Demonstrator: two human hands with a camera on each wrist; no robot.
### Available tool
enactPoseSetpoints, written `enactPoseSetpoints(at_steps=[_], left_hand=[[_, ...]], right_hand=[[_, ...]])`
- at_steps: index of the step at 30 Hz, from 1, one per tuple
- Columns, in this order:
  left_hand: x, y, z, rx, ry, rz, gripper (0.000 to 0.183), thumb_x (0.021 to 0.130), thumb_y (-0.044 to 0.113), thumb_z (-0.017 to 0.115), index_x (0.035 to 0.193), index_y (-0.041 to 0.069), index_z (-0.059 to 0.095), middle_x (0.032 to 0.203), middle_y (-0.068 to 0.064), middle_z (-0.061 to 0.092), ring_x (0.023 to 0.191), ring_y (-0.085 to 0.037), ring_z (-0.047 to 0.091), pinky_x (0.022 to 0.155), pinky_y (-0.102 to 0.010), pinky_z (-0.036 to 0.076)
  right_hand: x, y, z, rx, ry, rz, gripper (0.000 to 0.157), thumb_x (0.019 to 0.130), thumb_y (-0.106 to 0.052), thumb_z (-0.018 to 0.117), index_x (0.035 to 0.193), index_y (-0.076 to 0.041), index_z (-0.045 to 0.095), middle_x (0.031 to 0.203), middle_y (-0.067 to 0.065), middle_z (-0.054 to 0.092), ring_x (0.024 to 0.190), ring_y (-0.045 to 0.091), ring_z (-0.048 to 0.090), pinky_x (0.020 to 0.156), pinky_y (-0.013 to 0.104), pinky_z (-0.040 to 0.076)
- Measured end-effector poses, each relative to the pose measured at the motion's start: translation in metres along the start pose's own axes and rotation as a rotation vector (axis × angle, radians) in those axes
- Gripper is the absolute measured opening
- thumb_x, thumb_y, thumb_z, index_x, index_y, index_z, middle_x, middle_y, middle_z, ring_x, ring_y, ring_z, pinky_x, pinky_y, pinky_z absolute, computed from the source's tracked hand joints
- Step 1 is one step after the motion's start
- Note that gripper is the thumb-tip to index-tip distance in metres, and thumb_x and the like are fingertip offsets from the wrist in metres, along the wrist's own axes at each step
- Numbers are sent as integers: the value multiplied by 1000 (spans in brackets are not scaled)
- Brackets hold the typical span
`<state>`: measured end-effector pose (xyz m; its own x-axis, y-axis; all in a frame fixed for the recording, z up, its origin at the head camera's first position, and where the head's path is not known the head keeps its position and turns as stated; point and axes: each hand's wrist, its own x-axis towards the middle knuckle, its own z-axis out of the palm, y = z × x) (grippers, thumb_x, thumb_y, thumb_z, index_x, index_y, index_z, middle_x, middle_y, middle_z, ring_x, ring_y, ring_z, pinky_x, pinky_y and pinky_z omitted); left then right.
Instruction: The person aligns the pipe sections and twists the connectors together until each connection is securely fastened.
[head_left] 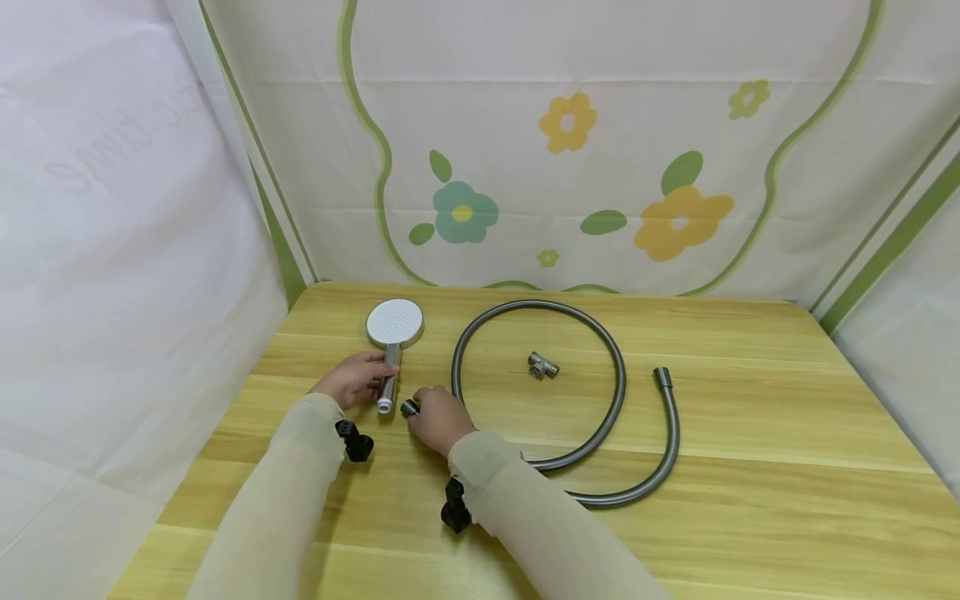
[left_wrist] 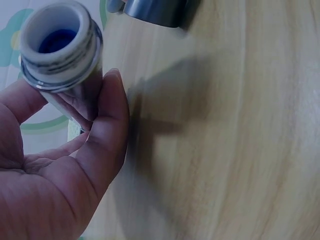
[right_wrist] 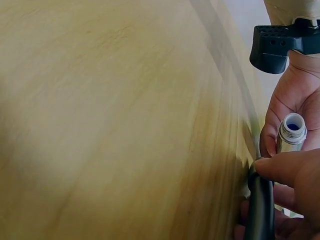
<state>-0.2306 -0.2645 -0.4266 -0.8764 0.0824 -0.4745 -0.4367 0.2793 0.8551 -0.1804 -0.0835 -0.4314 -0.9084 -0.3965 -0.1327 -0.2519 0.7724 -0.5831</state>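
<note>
From my distant place I follow two hands at work. The left hand [head_left: 351,379] is clasped round the handle [head_left: 389,387] of the shower head [head_left: 394,325], with the thumb on one side and fingers on the other. The right hand [head_left: 441,419] pinches one end of the hose [head_left: 621,379], its thumb laid upon it.

This hose end [head_left: 408,408] is just to the right of the threaded end [head_left: 385,407] of the shower head, and a narrow gap stands between them, so they do not touch. In my judgement, this is the relation I must mind most: the places are near, but the directions do not agree. The long axis of the handle runs nearly straight away from the person, with the white spray face [head_left: 397,317] at the far side and the threaded end pointing back. The hose end points to the left, across this axis.

The shower head is above the left part of the wooden table [head_left: 750,400]; whether it rests on the wood, I cannot tell. The hose makes a wide loop to the right, and a metal tee fitting [head_left: 542,367] lies inside it.
</note>
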Motion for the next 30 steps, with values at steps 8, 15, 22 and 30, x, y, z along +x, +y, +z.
enactPoseSetpoints(at_steps=[8,15,22,30], left_hand=[[0,1,-1,-11,-12,0,56,99,17,56,147,-3,32,103,-5,55,87,-15,50,72,-26,45],[-3,2,-1,-3,-17,-3,57,100,17,55,147,-3,32,108,-8,56,89,-15,52,74,-26,47],[-5,2,0,-8,8,0,55,99,16,55,146,-4,34,107,-7,56,90,-15,51,75,-26,47],[-8,2,2,-48,20,0,57,99,14,55,147,-5,31,112,-11,56,89,-15,52,76,-27,47]], right_hand=[[2,0,1,-13,6,-7,16,90,-16,67,102,-7,70,87,4,65,70,14,56,66,28,49],[3,0,2,6,-4,1,15,91,-16,66,103,-7,71,89,3,66,70,13,55,65,27,48],[1,-1,-1,33,2,-16,15,91,-13,66,103,-7,71,91,3,69,71,12,56,66,26,48],[-4,-2,-6,65,21,-14,18,90,-12,67,107,-6,70,96,5,70,71,12,57,66,26,49]])
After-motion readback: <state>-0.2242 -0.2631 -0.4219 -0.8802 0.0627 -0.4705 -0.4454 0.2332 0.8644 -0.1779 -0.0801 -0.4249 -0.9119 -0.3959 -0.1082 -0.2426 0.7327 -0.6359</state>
